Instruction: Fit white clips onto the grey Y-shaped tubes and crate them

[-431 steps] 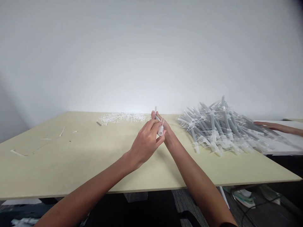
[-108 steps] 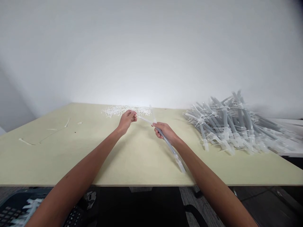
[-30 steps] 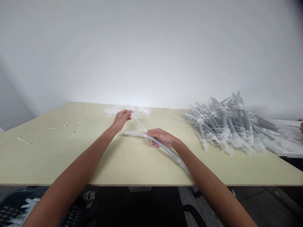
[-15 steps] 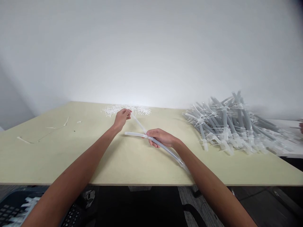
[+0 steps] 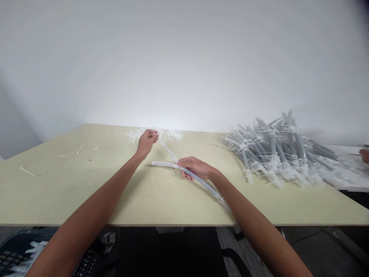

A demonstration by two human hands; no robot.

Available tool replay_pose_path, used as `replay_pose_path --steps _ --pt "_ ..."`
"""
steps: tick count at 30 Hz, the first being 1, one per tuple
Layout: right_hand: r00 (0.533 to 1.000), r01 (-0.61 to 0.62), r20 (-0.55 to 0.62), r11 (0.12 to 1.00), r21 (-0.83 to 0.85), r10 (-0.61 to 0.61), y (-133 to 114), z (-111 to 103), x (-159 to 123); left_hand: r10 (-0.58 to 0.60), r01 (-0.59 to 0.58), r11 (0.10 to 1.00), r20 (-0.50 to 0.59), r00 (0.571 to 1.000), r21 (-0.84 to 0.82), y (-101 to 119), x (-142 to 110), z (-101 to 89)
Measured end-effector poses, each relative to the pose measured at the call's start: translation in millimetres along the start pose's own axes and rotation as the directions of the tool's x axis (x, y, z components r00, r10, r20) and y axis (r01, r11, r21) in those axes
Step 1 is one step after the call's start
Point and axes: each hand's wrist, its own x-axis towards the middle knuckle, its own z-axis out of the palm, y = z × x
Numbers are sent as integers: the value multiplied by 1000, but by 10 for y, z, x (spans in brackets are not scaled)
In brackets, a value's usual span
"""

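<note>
A clear flexible plastic tube (image 5: 206,186) runs through my right hand (image 5: 196,167), and its far end trails down toward the table's front edge. A short length of it sticks out to the left of that hand. A thinner clear strand (image 5: 167,150) rises from near my right fingers to my left hand (image 5: 146,142), whose fingers pinch its upper end. My left hand is just in front of a low pile of small white plastic pieces (image 5: 152,134).
A large heap of grey tubes with white fittings and ties (image 5: 276,154) lies to the right on the pale yellow table (image 5: 72,192). At the far right edge, another person's hand (image 5: 364,156) reaches over a white board (image 5: 350,184). Thin off-cuts (image 5: 29,171) lie at the left.
My left hand has risen slightly and moved a little left. My right hand and the tube have barely moved. The other person's hand has come slightly further into view.
</note>
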Motion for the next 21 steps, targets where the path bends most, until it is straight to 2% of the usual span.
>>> replay_pose_path --steps 5,11,15,21 --pt "1000 -3 -10 1000 4 3 6 -4 10 -47 45 998 62 997 38 18 -26 26" --pt "1000 -6 -12 1000 -2 6 1 4 12 -89 90 992 12 996 -94 1 -13 31" --pt "1000 0 -15 1000 -10 0 -8 12 3 -129 118 982 -69 989 -150 2 1 15" --pt "1000 2 -14 1000 -10 -2 1 11 4 50 -55 998 -146 988 -30 153 -18 -11"
